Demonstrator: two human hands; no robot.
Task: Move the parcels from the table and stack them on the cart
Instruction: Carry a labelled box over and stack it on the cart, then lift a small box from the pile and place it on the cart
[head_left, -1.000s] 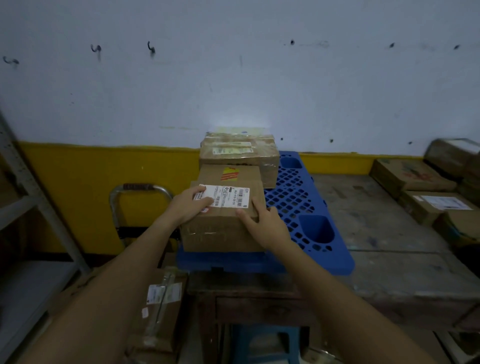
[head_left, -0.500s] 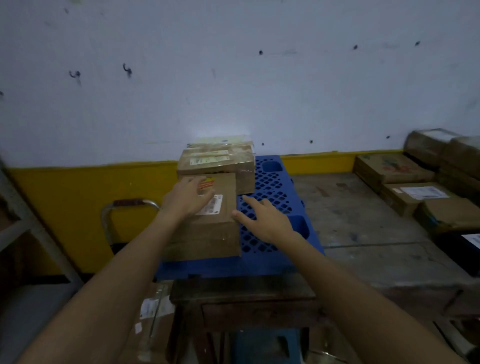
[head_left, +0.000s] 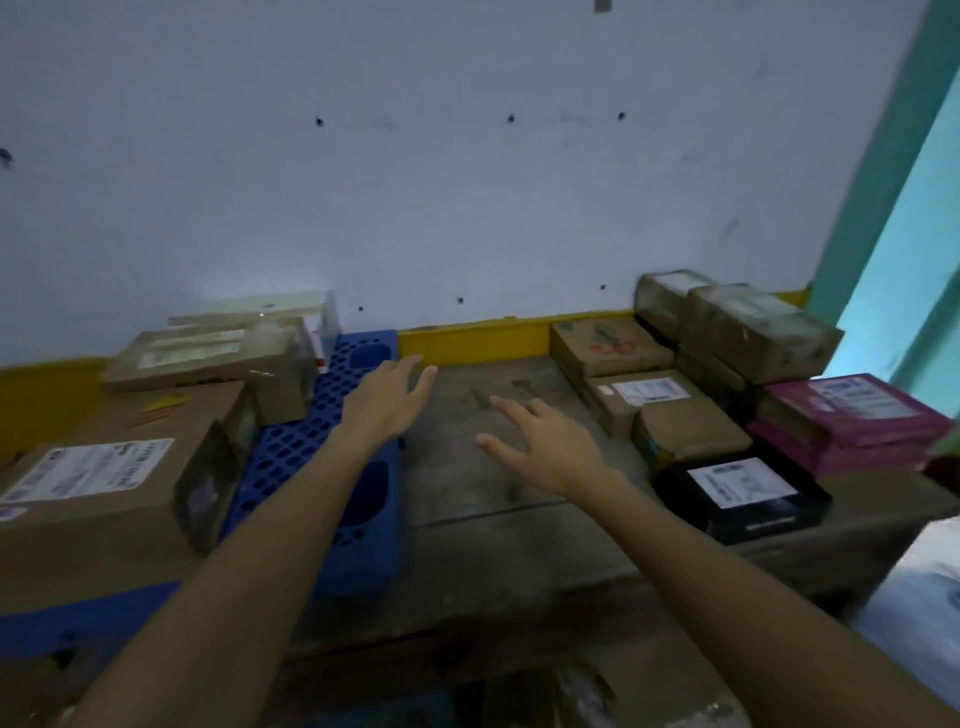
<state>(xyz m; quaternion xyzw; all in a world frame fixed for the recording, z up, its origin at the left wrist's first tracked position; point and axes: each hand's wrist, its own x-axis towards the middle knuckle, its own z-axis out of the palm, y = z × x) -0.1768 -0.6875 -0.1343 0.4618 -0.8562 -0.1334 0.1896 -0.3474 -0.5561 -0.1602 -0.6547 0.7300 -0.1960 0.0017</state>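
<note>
At lower left, at least 2 boxes (head_left: 104, 493) already sit on the blue cart (head_left: 311, 457), so the job looks partly done. Mid-frame, the left hand (head_left: 389, 400) and right hand (head_left: 540, 447) hover spread, holding nothing, above the table (head_left: 467, 535). The remaining parcels (head_left: 685, 431) sit at right, near the right hand but apart from it

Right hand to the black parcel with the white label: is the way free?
Probably yes. The right hand is open and empty above the bare table, left of the black parcel. Nothing lies between them and nothing is stacked on its top, though a brown parcel crowds its far side.
</note>
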